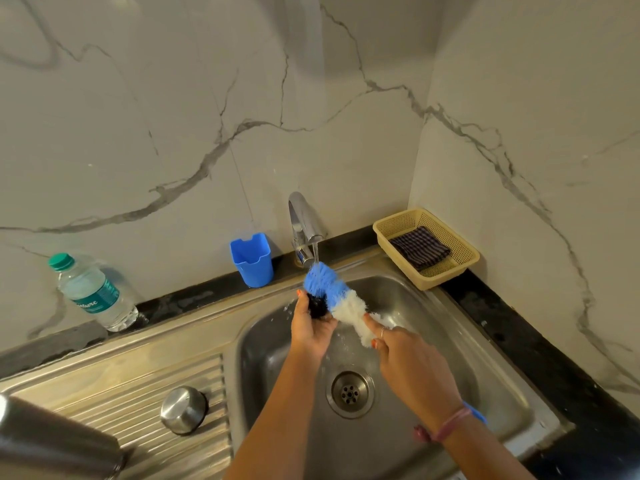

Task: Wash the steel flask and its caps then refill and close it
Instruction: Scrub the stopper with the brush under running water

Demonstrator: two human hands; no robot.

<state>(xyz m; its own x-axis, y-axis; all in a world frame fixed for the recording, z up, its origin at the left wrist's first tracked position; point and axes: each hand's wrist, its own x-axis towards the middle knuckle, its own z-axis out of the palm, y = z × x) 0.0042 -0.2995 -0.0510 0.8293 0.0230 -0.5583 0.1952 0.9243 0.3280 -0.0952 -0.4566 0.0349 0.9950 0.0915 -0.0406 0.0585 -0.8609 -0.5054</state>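
The left hand (313, 327) grips a small black cap (317, 306) under the tap's stream; the right hand's (412, 362) fingers hold the brush (341, 301), bristles slanting up-left against it.

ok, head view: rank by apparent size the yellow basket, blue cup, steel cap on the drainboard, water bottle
1. Yellow basket
2. Water bottle
3. Blue cup and steel cap: look alike, and the cap sits nearer the camera, so not ranked.

left hand (311, 327) gripping, right hand (412, 362) gripping, forearms converging
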